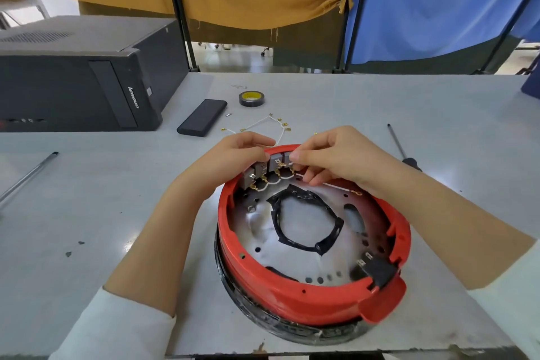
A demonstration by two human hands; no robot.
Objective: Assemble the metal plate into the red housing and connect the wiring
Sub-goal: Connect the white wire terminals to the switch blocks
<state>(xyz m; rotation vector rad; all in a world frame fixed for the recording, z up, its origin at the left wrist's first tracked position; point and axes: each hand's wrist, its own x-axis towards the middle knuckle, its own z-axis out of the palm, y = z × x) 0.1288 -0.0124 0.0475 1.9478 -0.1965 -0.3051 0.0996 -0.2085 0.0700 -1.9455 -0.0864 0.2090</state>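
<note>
The round red housing (292,298) sits on the grey table, with the perforated metal plate (263,234) lying inside it; a black taped ring marks the plate's centre. A row of grey switch blocks (260,171) lines the far inner rim, linked by short white wire loops with brass terminals. My left hand (233,155) grips the far rim beside the blocks. My right hand (330,155) pinches a white wire (336,186) at the rightmost block; its free brass terminal lies on the plate's right side.
Loose white wires with brass terminals (271,123) lie just beyond the housing. A roll of black tape (252,98), a black rectangular case (202,121), a screwdriver (401,149), a pen (26,178) and a desktop computer (79,79) also occupy the table.
</note>
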